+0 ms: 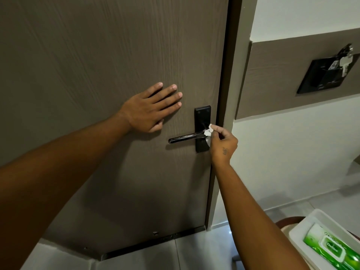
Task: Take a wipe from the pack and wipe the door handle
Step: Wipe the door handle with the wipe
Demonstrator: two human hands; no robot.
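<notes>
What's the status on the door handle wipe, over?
Left hand flat on the door. Right hand pinching the wipe against the door handle near its pivot. Wipe pack in the tray, nothing blocking.

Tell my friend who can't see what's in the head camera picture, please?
The right hand presses a white wipe on the black door handle, near its plate. The left hand lies flat on the brown door. A green wipe pack sits in a white tray, bottom right.
</notes>
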